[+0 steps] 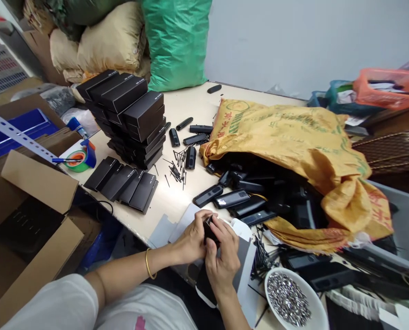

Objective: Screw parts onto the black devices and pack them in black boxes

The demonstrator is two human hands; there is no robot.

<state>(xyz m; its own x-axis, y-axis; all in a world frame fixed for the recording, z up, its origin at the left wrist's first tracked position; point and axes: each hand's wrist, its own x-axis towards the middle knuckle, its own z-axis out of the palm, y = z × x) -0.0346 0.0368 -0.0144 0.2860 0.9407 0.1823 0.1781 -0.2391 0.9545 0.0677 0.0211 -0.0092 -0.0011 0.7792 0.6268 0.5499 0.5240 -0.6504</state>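
Observation:
Close to the table's front edge, my left hand [193,236] and my right hand [224,254] are both closed around a black plastic case [209,230]. Fingers cover most of it, so only its dark top end shows between them. Below my hands lie a dark flat sheet [246,262] and pale sheets [185,223]. Just beyond, several black plastic cases [232,198] spill from the mouth of a yellow woven sack [287,133]. Beside my right hand is a pile of thin black sticks [260,256].
Stacked black boxes [144,114] stand at the left, with flatter ones [129,185] in front. A white bowl of small shiny metal pieces [289,300] sits at the lower right. An open carton [39,178] is at the left; a green sack [177,43] stands behind.

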